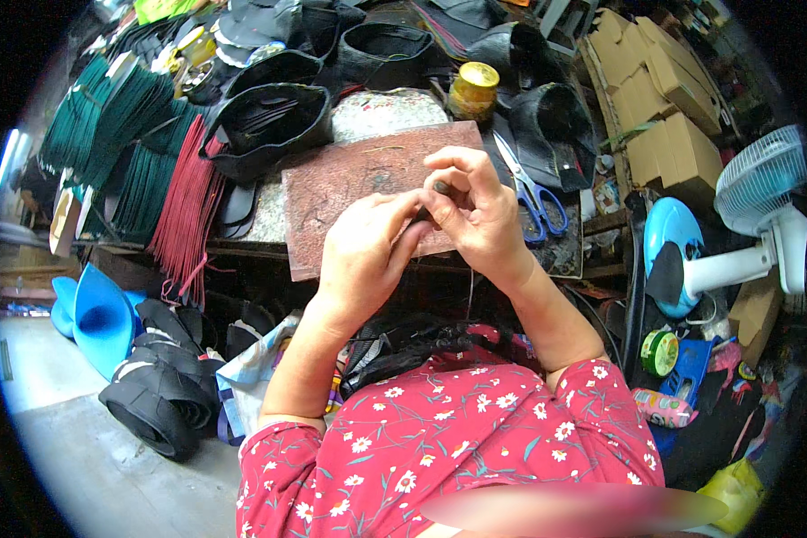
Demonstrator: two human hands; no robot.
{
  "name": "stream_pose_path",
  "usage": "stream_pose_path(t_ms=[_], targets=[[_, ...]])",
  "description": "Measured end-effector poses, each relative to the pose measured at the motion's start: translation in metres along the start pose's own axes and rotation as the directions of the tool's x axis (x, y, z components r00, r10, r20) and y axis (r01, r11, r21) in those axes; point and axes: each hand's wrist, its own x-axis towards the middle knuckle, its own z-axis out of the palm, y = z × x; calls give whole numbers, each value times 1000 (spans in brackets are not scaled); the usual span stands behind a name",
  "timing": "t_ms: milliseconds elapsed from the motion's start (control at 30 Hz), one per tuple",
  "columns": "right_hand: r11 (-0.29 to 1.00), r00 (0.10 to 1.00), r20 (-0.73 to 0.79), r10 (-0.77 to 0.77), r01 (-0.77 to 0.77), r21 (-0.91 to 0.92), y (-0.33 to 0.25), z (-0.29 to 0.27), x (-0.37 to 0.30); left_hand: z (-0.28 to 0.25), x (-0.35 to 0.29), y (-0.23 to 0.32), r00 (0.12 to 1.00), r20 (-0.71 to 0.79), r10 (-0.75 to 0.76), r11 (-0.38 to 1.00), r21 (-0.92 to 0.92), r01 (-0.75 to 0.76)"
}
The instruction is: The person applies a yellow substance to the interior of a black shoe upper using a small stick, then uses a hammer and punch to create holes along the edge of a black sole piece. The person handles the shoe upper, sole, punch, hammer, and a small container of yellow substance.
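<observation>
My left hand [368, 247] and my right hand [482, 215] meet above the near part of a worn reddish-brown board [332, 193]. The fingers of both are pinched together around a small dark piece [419, 216], mostly hidden by the fingertips, so its kind cannot be made out. A dark rounded bit [440, 187] shows between the curled fingers of my right hand. Just right of that hand, scissors with blue handles [538, 204] lie on the table, blades pointing away from me.
Black curved pieces [273, 121] and a yellow-lidded jar [473, 91] stand behind the board. To the left hang bundles of green strips [108, 117] and red cords [190, 206]. A fan [762, 179] and cardboard boxes [677, 148] are at right; black rolls [166, 403] lie on the floor.
</observation>
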Motion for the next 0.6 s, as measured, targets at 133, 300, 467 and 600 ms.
stream_pose_path(t_ms=[133,300,467,600], targets=[[998,967,254,-19,33,-51,0,6,38,-8,4,-8,986,-59,-158,987,6,159],[988,700,697,154,-90,-128,14,4,121,-8,9,-40,885,25,-464,815,-378,438],[665,753,498,430,109,-739,69,-25,228,18,-1,-60,832,39,-554,664,-582,469],[352,555,394,733,187,-917,135,-58,262,25,-7,-67,849,32,-528,721,-512,468]])
